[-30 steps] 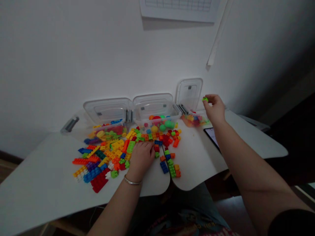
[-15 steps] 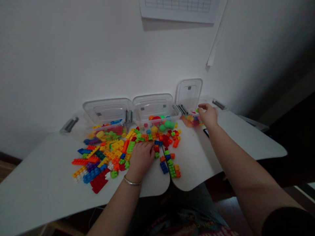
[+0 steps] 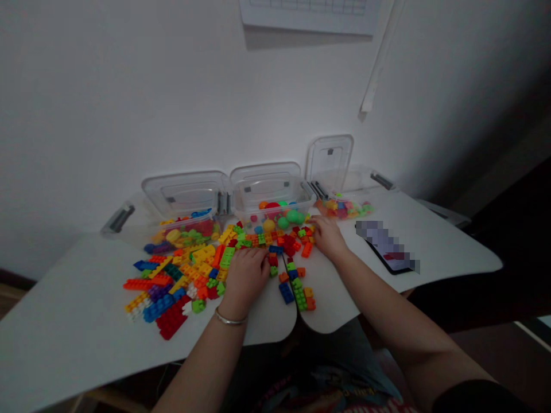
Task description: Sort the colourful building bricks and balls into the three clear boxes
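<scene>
My left hand (image 3: 248,274) rests on the table among loose toy bricks, its fingers curled down. Its thumb side is beside a red brick (image 3: 272,260); whatever the fingers may hold is hidden. My right hand (image 3: 329,237) reaches in from the right, fingers stretched toward a cluster of small bricks (image 3: 303,232) in front of the middle box, and nothing shows in its grasp. Left of my left hand spreads a pile of mixed building bricks (image 3: 200,255). A column of green bricks (image 3: 299,293) lies between my forearms.
Three clear plastic boxes with raised lids line the wall: the left box (image 3: 217,235) and right box (image 3: 350,217) hold coloured pieces, the middle box (image 3: 247,221) coloured balls. A phone (image 3: 390,252) lies at right. A gap (image 3: 298,318) splits the table's front edge.
My right hand has moved left and toward me, from the right box to the small bricks by the middle box. The phone is now uncovered. My left hand has stayed in place.
</scene>
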`<state>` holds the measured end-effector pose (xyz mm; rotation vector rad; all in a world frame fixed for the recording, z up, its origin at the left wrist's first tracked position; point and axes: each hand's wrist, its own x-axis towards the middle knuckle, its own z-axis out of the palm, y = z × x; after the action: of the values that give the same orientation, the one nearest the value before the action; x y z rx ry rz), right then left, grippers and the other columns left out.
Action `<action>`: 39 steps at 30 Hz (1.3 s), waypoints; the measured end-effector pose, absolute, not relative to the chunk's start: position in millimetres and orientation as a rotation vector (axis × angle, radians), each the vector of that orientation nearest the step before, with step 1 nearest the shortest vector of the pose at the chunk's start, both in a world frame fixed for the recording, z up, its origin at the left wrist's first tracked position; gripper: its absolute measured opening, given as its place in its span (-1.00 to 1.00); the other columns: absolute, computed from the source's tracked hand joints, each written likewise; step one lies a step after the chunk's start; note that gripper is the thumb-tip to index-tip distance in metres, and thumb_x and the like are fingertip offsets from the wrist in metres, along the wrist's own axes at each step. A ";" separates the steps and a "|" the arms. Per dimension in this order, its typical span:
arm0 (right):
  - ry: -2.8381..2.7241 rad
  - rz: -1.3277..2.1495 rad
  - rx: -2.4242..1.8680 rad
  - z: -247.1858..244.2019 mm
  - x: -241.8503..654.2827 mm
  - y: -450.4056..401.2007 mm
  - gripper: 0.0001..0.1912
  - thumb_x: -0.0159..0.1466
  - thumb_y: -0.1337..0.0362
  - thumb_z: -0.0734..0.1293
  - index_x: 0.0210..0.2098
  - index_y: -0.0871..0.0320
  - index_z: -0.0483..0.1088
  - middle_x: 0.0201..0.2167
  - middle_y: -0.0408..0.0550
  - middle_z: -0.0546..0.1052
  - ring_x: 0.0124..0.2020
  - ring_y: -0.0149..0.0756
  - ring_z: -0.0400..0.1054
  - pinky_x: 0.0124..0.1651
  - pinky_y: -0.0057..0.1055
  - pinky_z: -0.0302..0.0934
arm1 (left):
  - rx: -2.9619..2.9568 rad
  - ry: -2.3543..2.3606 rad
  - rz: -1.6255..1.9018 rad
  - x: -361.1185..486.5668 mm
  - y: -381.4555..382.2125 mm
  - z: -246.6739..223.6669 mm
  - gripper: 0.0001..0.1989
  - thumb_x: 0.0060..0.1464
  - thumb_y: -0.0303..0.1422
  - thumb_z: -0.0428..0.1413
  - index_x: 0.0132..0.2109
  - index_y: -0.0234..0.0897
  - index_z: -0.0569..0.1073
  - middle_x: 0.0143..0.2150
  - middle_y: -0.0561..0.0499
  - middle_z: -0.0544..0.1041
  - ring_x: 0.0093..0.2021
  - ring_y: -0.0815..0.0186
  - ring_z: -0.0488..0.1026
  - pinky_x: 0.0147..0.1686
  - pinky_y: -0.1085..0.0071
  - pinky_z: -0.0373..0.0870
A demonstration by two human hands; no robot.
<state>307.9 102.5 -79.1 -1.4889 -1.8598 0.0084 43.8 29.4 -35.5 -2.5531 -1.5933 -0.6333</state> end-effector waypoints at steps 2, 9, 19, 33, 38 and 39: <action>-1.885 0.032 -1.535 -88.8 307.8 108.0 -0.49 0.11 0.55 0.16 0.00 0.19 0.44 0.08 0.11 0.49 0.13 -0.13 0.32 0.22 -0.09 0.15 | -2.549 -1.601 -0.626 43.6 29.4 -36.3 -0.74 0.20 -0.39 -0.02 -0.10 -0.28 0.55 -0.18 -0.09 0.61 -0.16 0.12 0.49 -0.06 0.13 0.37; -1.965 0.072 -1.612 -94.1 308.3 116.9 -0.33 0.10 0.57 0.15 0.21 0.24 0.29 0.28 0.14 0.29 0.29 -0.12 0.15 0.34 -0.10 0.02 | -2.544 -1.598 -0.643 43.3 30.1 -39.0 -0.74 0.19 -0.39 -0.01 -0.10 -0.29 0.55 -0.17 -0.09 0.61 -0.14 0.12 0.49 -0.04 0.12 0.37; -1.702 0.120 -1.692 -88.8 311.7 110.6 -0.57 0.13 0.47 0.16 -0.04 0.23 0.44 -0.05 0.12 0.53 0.04 -0.13 0.36 0.17 -0.18 0.19 | -2.550 -1.616 -0.626 42.4 30.5 -39.6 -0.74 0.21 -0.39 -0.01 -0.08 -0.28 0.54 -0.16 -0.07 0.61 -0.14 0.12 0.49 -0.04 0.13 0.36; -1.808 0.100 -1.781 -74.6 303.1 110.7 -0.68 0.31 0.25 0.20 -0.06 0.16 0.51 -0.09 0.07 0.59 -0.03 -0.12 0.43 0.11 -0.18 0.24 | -2.549 -1.609 -0.648 43.0 29.7 -38.2 -0.73 0.20 -0.39 -0.03 -0.09 -0.28 0.55 -0.17 -0.10 0.61 -0.14 0.12 0.49 -0.04 0.14 0.36; -1.896 0.031 -1.674 -78.4 310.2 100.3 -0.64 0.32 0.31 0.15 -0.03 0.18 0.50 -0.05 0.06 0.58 -0.01 -0.15 0.42 0.16 -0.17 0.18 | -2.554 -1.606 -0.639 43.6 29.2 -37.0 -0.72 0.21 -0.37 -0.04 -0.11 -0.27 0.55 -0.18 -0.10 0.61 -0.16 0.13 0.49 -0.05 0.14 0.36; -1.920 0.035 -1.652 -79.7 312.5 98.6 -0.63 0.31 0.33 0.14 -0.02 0.20 0.49 -0.03 0.07 0.58 0.01 -0.15 0.41 0.17 -0.17 0.17 | -2.553 -1.611 -0.636 43.6 29.2 -36.8 -0.72 0.22 -0.37 -0.04 -0.11 -0.27 0.55 -0.18 -0.10 0.61 -0.15 0.13 0.49 -0.05 0.14 0.36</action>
<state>312.5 98.6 -79.7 -1.6518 -1.9199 0.0352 43.6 29.2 -36.8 -2.5532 -1.6109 -0.6362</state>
